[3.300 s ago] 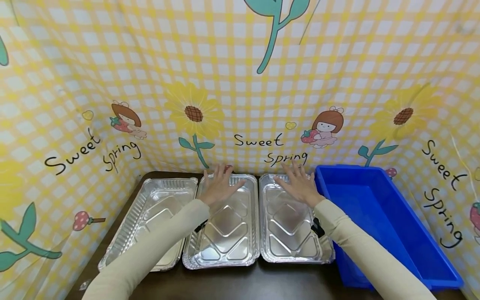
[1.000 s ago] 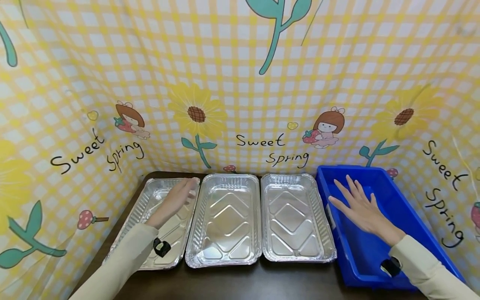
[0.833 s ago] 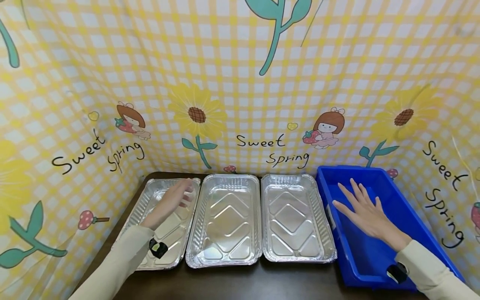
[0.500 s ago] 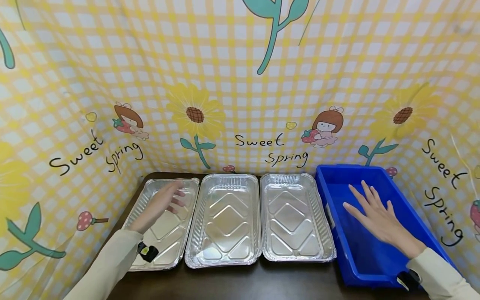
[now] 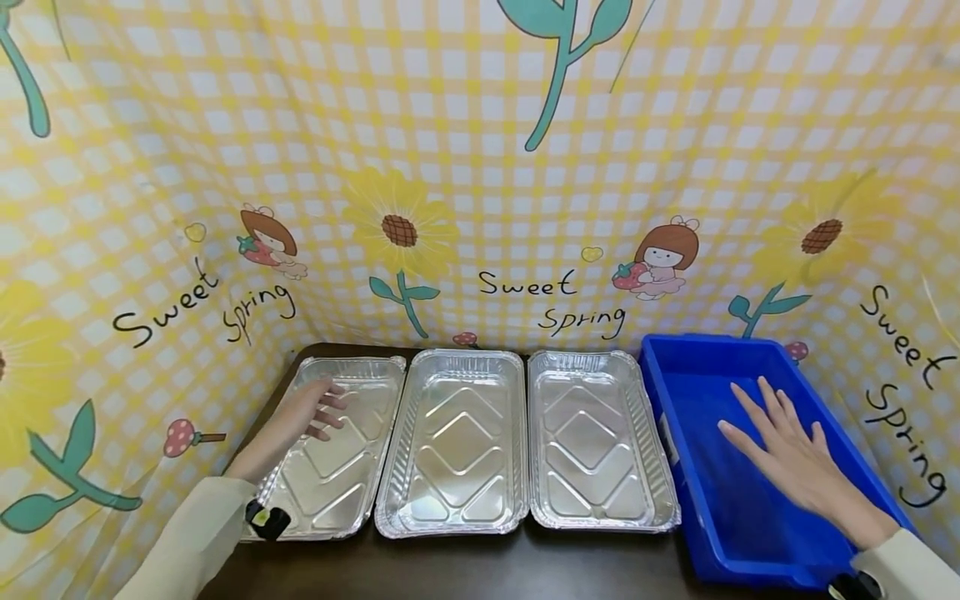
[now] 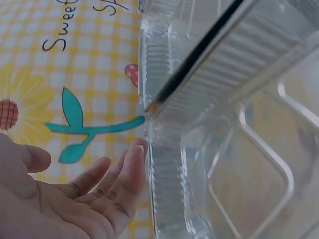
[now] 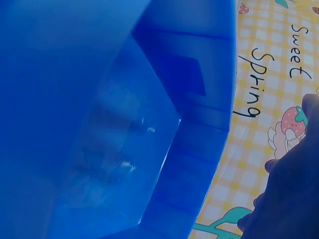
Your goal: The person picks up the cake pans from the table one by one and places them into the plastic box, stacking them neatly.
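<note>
My left hand [image 5: 303,412] hovers over the left foil tray [image 5: 348,475] in the head view, its fingers loosely spread and holding nothing. In the left wrist view the same hand [image 6: 84,199] is palm up to the camera, fingers slightly bent, beside a foil tray's crimped rim [image 6: 167,184]. My right hand [image 5: 795,462] is above the blue plastic bin [image 5: 738,525] with its fingers spread and nothing in them. The right wrist view has the bin's inside [image 7: 119,149], with the dark, shaded right hand [image 7: 289,189] at the right edge.
Two more foil trays, a middle one [image 5: 461,450] and a right one [image 5: 600,450], stand between the hands. All sit in a row on a dark brown table [image 5: 450,571]. A yellow checked cloth [image 5: 480,200] with flowers and lettering hangs behind and at both sides.
Both hands have moved apart from above the two inner trays: the left to the left tray, the right over the blue bin. Lately they drift further outward and nearer. Trays and bin stay put.
</note>
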Tool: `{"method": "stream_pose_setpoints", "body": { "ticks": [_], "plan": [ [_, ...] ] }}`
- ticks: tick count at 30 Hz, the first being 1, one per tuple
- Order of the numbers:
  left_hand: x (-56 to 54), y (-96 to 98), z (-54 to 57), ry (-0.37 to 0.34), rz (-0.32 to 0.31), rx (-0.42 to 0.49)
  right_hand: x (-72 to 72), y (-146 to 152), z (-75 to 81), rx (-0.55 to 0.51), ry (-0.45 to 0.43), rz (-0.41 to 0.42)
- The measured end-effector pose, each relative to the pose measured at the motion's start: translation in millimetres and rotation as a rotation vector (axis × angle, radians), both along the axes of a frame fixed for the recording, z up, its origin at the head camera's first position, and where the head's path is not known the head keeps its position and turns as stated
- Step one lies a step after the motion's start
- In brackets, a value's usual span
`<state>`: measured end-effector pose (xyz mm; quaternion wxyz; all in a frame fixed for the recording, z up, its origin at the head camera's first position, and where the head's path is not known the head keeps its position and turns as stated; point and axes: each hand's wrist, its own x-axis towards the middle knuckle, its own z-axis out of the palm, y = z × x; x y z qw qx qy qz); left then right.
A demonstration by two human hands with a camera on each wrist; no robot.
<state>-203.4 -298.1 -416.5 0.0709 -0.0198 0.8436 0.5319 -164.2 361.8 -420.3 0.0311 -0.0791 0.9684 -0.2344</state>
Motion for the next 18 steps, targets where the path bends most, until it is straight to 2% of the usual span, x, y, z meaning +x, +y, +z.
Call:
{"method": "stream_pose_setpoints", "body": {
  "ticks": [9, 18],
  "plan": [
    [22.4, -39.7, -8.0, -0.082, 0.073, -0.012, 6.3, 5, -7.0, -0.029, -0.005, 0.005],
    [25.4, -69.7, -8.1, -0.136, 0.050, 0.022, 11.2, 20, -13.9, -0.015, -0.011, -0.012]
  ]
}}
